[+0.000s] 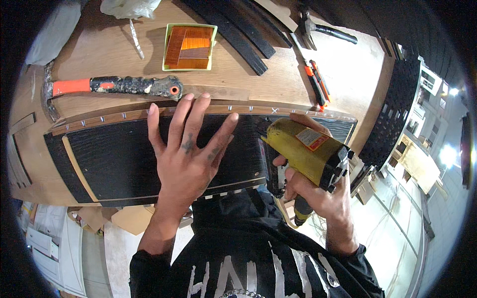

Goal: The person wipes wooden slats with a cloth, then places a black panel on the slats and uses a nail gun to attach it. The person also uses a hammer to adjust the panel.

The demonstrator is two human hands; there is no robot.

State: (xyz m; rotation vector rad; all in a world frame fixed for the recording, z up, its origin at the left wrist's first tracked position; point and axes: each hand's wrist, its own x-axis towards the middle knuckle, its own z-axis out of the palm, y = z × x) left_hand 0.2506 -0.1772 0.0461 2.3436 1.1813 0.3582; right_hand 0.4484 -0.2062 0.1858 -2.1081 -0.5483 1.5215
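A long black panel (114, 154) with a wood-grain look lies across the table in front of me. Along its far edge runs a narrow brown wooden strip (94, 119) with several short bright staples in it. My left hand (186, 154) presses flat on the panel, fingers spread, the fingertips reaching the strip. In my right hand (318, 196) is a yellow air-powered staple gun (303, 149), gripped by its handle. Its front end sits over the right part of the panel; whether it touches is hidden.
A claw hammer (109, 86) with an orange and black handle lies beyond the panel. Behind it stands a small box (190, 65) of copper-coloured staple strips. Black strips (243, 44), two orange-black utility knives (315, 84) and another hammer (333, 33) lie farther back.
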